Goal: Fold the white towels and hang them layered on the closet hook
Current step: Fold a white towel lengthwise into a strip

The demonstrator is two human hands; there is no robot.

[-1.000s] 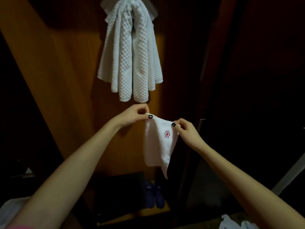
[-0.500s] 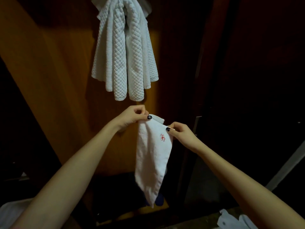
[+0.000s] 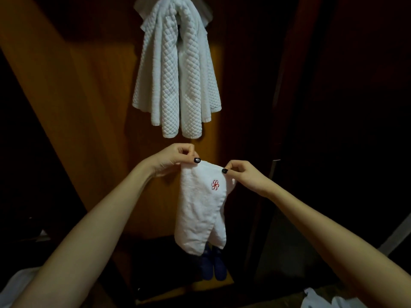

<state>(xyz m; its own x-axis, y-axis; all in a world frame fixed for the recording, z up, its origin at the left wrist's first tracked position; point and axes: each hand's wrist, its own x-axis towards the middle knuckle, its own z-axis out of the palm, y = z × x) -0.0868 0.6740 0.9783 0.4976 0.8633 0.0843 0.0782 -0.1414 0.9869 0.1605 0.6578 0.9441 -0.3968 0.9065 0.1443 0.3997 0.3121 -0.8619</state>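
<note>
Left hand (image 3: 175, 160) pinches top-left corner of small towel (image 3: 200, 210). Right hand (image 3: 244, 176) pinches top-right corner, fingers curled. Towel hangs between hands, folded narrow, red emblem facing out, just below quilted towel (image 3: 178, 74) hung in closet (image 3: 89, 107).

Step, likely: squaring fold before hanging. Next: raise, drape over quilted towel, centred. Hook hidden.

Closet floor: blue shoes (image 3: 213, 265).

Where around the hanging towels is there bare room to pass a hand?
Free: the wooden panel left of the quilted towels, above the left hand. Crowded: the narrow gap between their hems and the small towel.
</note>
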